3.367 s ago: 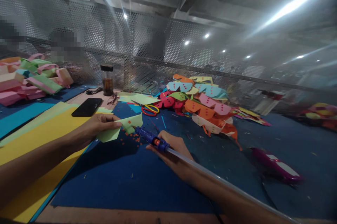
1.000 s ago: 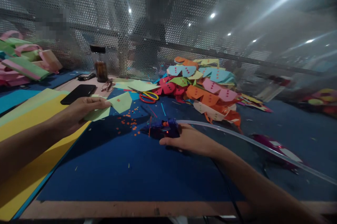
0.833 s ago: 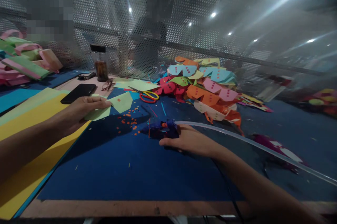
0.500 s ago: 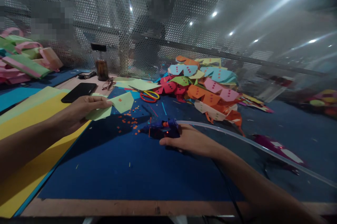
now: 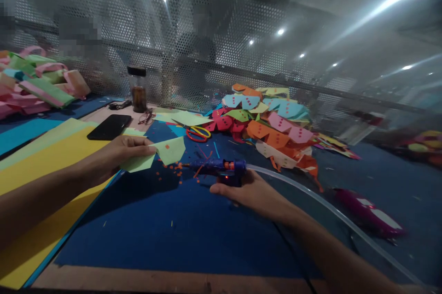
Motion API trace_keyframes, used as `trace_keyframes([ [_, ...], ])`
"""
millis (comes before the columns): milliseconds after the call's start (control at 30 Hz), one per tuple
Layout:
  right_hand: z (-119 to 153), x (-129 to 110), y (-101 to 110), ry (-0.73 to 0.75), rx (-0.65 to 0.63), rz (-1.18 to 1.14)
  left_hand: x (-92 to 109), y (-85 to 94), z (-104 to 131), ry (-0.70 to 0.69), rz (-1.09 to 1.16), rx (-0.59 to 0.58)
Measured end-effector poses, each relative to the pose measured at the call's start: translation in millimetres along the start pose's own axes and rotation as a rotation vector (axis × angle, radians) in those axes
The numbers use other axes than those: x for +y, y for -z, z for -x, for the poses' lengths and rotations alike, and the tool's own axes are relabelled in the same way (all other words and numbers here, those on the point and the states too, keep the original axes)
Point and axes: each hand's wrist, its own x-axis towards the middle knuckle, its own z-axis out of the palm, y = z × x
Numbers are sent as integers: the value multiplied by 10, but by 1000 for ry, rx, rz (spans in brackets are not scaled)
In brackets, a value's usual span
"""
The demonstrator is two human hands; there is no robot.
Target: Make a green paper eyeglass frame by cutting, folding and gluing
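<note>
Between the thumb and fingers of my left hand (image 5: pixel 119 158) is a folded light-green paper cutout (image 5: pixel 172 152) with one small orange square on it. My right hand (image 5: pixel 253 192) grips a blue hot glue gun (image 5: pixel 221 168), its nozzle pointing left, close to the lower right of the cutout. A long clear glue stick (image 5: pixel 311 188) runs out of the gun's back toward the lower right. Small orange paper squares (image 5: pixel 177 173) lie scattered beneath the nozzle and cutout. A small red light glows on the gun.
Scissors (image 5: pixel 198 134) with red and yellow handles lie behind the gun. Finished paper cutouts (image 5: pixel 272 121) are heaped at the back right. A phone (image 5: pixel 109 127), a jar (image 5: pixel 138 91) and yellow sheets (image 5: pixel 51 183) are on the left. A purple device (image 5: pixel 369 213) lies right.
My right hand has raised and levelled the glue gun, bringing its nozzle nearer the green cutout. The left hand keeps its hold on the paper; the whole view has shifted slightly.
</note>
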Motion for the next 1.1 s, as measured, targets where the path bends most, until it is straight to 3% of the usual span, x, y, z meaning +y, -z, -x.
trace_keyframes([
  [100, 19, -19, -24, 40, 29, 17, 39, -37, 37, 64, 35, -82],
  [433, 73, -85, -72, 203, 124, 164, 69, -58, 91, 63, -2, -136],
  [833, 99, -140, -79, 350, 110, 234, 53, -40, 84, 67, -23, -177],
  [1100, 92, -127, -97, 357, 104, 242, 59, -47, 94, 78, -1, -191],
])
